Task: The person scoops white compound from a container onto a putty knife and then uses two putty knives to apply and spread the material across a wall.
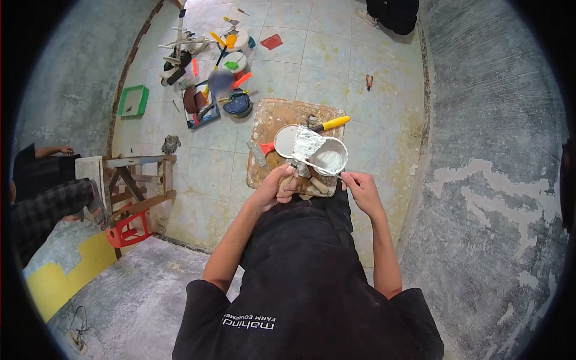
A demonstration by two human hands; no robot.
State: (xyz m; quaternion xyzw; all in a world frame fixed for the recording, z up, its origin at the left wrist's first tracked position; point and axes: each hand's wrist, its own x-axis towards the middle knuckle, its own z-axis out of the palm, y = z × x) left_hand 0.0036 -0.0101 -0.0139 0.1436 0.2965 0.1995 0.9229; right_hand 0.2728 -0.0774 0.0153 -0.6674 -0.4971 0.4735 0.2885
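Observation:
My left hand (280, 185) is closed round the handle of a putty knife, its wide blade (307, 143) thickly coated with white paste. The blade is over a white tub (332, 157) with white paste inside. My right hand (360, 185) pinches something thin at the tub's near right rim; what it is I cannot make out. A round white lid or tub (285, 141) sits left of the blade. Around them on a stained board (270, 114) lie a red-handled scraper (258, 152), a yellow-handled tool (335, 123) and a wooden handle (319, 185), partly hidden.
Buckets (237, 105), trays and several tools crowd the floor ahead left, near a green tray (133, 101). Pliers (369, 82) lie right. A wooden stand (135, 180), a red plastic stool (130, 229) and people's arms are at left. Another person (393, 15) is at the top. Patchy walls flank both sides.

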